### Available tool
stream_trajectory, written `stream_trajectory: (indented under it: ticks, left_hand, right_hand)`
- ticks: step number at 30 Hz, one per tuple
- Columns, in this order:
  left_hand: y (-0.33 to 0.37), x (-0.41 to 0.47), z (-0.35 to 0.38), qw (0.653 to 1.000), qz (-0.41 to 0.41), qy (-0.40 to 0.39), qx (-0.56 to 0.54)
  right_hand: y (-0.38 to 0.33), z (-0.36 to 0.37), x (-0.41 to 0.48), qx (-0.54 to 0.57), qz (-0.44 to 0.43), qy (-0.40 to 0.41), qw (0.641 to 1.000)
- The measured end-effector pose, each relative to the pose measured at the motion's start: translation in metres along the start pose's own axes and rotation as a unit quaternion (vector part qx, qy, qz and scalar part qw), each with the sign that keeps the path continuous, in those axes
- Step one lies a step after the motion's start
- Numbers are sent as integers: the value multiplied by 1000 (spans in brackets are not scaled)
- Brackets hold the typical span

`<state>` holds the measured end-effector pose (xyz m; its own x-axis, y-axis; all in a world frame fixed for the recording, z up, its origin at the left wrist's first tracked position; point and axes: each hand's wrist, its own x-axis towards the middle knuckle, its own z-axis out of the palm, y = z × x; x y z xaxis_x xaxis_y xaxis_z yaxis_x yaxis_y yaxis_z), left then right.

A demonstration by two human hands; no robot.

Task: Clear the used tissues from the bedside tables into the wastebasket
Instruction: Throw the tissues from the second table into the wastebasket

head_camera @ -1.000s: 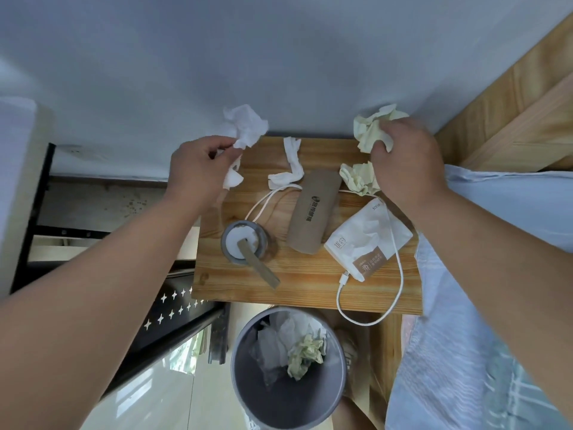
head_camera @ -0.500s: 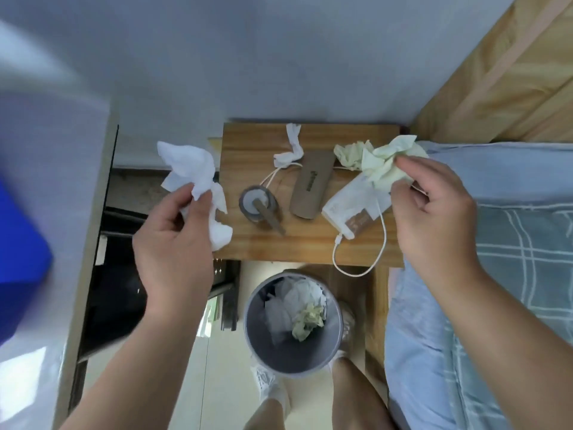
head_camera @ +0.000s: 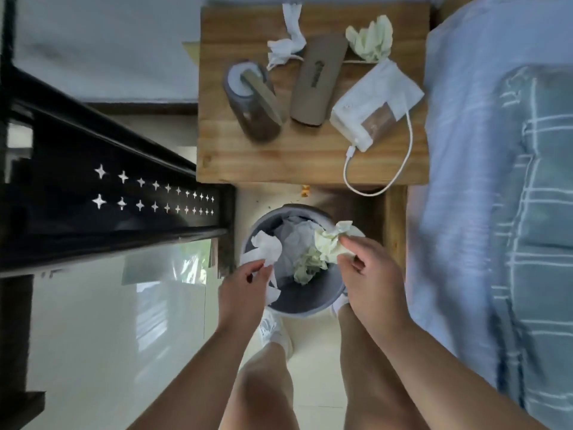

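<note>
My left hand (head_camera: 245, 290) pinches a crumpled white tissue (head_camera: 265, 249) over the left rim of the grey wastebasket (head_camera: 297, 308). My right hand (head_camera: 369, 277) pinches a pale yellow tissue (head_camera: 330, 240) over the basket's right side. Inside the basket lie more white and yellow tissues. On the wooden bedside table (head_camera: 279, 162) a twisted white tissue (head_camera: 290, 41) and a pale yellow tissue (head_camera: 370, 38) lie near the back edge.
The table also holds a grey cup (head_camera: 251, 100) with a stick in it, a brown case (head_camera: 316, 82), a white tissue pack (head_camera: 375, 100) and a white cable (head_camera: 393, 178). A bed (head_camera: 496, 181) lies to the right, a black shelf (head_camera: 108, 193) to the left. My legs stand below.
Both hands have carried their tissues from table height down to the mouth of the wastebasket. The view has tilted down towards the floor.
</note>
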<state>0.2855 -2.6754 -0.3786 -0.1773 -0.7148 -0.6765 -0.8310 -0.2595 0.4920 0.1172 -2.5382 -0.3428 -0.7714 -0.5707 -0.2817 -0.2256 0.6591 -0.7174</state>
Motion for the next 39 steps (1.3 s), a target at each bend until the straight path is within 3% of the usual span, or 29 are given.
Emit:
stream_trajectory:
  ticks: [7,11,17,20,22,27,31,36,39]
  left_hand:
    - [-56,47,54,995,-31,-70,58]
    - [-66,64,69,994,-40,-92,49]
    - [-65,81,72,988,-69,-136,27]
    - [-58,79,63,977,-118,-179,-5]
    - [-52,73,54,976,-98,-196,7]
    - [-20,44,26,990,-36,-139,0]
    - [26,29,-6,995,-2,-57,-80]
    - [102,42,-68,979,18,69,-191]
    - [151,62,-100,973,55,121,-191]
  right_hand:
    - [78,73,9,-89,66,-46,993]
    - [103,98,11,-83,108,-58,989]
    - [120,115,15,-84,183,-173,964]
    - [115,110,15,-92,191,-203,956]
    - [106,100,13,-89,192,-211,954]
    - [62,53,10,-32,167,-188,967]
    - [12,-1,31,19,105,-130,986]
    - [-59,-73,88,73,31,-55,995]
    - [-89,-100,135,84,14,-19,996]
